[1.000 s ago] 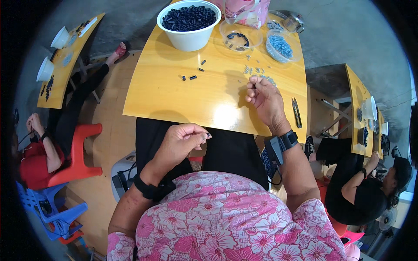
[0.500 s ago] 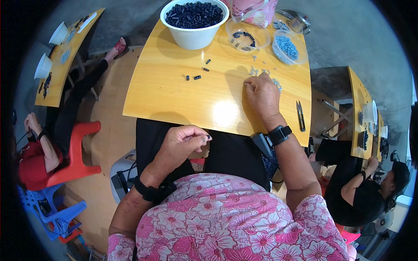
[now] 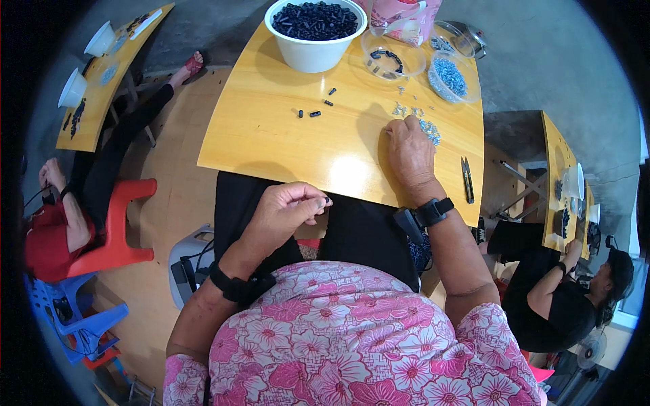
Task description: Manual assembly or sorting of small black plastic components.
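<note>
Left hand: fingers pinching black piece. Right hand: newly turned down onto worktop, beside silvery pieces; hold unclear.

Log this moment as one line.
left hand: pinching small dark piece | right hand: beside silvery pieces, contact unclear | on table: black snips, white bowl

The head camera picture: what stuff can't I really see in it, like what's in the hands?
- Whether the right hand holds anything: head view, hidden by the hand itself.
- Most of the dark piece: head view, covered by the left hand.
- Top of the pink bag: head view, cut off by the upper edge.
- Exact shape of the small shiny pieces: head view, too small.
</note>
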Available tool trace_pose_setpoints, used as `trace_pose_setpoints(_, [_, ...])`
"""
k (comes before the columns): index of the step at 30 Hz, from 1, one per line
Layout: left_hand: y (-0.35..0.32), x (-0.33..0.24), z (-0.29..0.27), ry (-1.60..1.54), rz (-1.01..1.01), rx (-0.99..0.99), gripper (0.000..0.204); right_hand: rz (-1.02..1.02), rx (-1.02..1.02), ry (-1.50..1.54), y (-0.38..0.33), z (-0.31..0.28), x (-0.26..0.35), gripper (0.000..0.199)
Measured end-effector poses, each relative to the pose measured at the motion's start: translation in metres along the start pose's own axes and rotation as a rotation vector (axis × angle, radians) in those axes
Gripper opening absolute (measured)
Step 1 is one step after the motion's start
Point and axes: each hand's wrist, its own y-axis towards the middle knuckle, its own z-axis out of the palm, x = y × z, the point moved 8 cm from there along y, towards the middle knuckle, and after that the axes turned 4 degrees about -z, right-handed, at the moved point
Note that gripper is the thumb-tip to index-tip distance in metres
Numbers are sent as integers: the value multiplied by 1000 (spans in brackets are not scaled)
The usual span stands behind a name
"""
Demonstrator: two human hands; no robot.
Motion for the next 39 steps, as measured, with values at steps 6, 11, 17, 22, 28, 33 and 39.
trace_pose_setpoints(6, [-5,-4,2,-30,31,-29,18,-116,-74,376,-20,-27,27,8])
trace_pose_setpoints(11, [-20,-16,3,-21,130,-41,21,-229,2,598,-44,-65,82,13])
trace_pose_setpoints(17, [-40,-31,6,-32,212,-63,22,-400,-18,586,-59,-87,120,14])
trace_pose_setpoints(22, [-51,-39,6,-51,237,-91,21,-419,-37,553,-64,-96,134,12])
trace_pose_setpoints(28, [-59,-43,8,-80,274,-97,20,-448,-46,466,-68,-107,146,12])
trace_pose_setpoints(33, [-64,-50,10,-67,286,-124,20,-508,-60,265,-72,-115,157,8])
trace_pose_setpoints(39, [-62,-49,8,-51,322,-180,17,-686,-50,-15,-78,-117,177,10])
